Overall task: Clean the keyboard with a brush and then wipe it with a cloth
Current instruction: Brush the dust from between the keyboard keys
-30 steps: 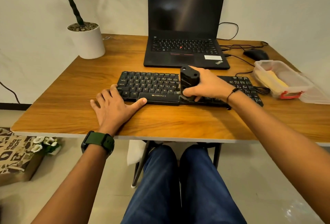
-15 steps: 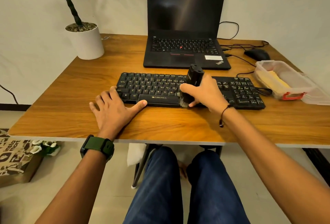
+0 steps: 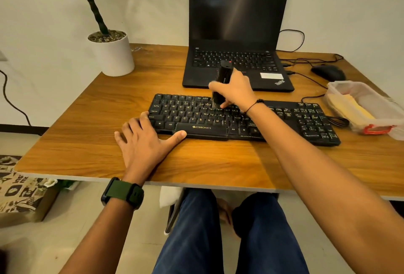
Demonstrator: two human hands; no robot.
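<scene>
While the right hand curls its fingers and thumb round the black cylindrical brush, the tool stands nearly upright, its smooth, rounded top above the knuckles and its blurred bristle end below the fist, down on the upper rows near the middle of the keyboard. That keyboard is a long, flat, matte black slab with pale legends and gold lettering on its wide space bar, lying across the wooden table, whose warm, streaked grain has a soft sheen. Left of the gripping hand and nearer the person, the left hand lies flat and spread on the wood, fingers straight, holding nothing; its fingertips meet the keyboard's left end and its thumb reaches along the front edge toward the space bar. A dark green watch strap wraps that wrist, and a thin black cord bracelet circles the right one. Behind the grip sits an open black laptop with a dark screen. Far to the right of the grip, a clear plastic box with a red clasp holds a folded yellow cloth, well apart from the keyboard's right end. Beyond that box lies a rounded black mouse, and far left of the grip stands a smooth white cylindrical plant pot topped with gravel.
</scene>
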